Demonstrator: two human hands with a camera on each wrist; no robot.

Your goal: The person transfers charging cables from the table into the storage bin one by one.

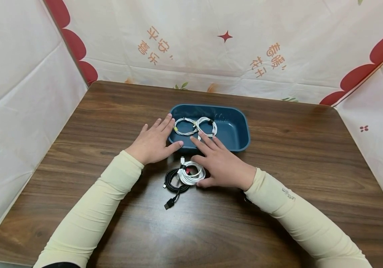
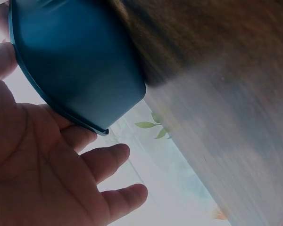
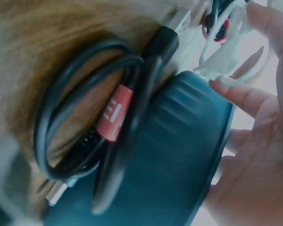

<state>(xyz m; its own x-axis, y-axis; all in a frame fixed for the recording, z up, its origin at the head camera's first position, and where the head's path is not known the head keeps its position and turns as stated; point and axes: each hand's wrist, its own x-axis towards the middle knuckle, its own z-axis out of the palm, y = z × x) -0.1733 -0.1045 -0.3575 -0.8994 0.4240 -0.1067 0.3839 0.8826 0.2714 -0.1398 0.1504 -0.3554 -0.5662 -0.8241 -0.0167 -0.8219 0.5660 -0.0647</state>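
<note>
In the head view my left hand (image 1: 154, 143) lies at the left end of a blue plastic bin (image 1: 242, 128). Its fingers are straight and spread, with index finger and thumb touching the rim. My right hand (image 1: 223, 165) grips the right edge of a coiled white cable (image 1: 196, 175) between thumb and index finger; its other fingers reach over the bin's near rim. Partly under the white coil in this view is a black USB cable (image 1: 168, 180), its plug towards me. The right wrist view shows the black coil (image 3: 42, 122) with a red band, beside the bin.
Two coiled white cables, the left one (image 1: 178, 131) and the right one (image 1: 215, 128), lie inside the bin on its left side. Everything stands on a brown wooden table (image 1: 295, 149). A printed white curtain (image 1: 195, 44) hangs behind the table's far edge.
</note>
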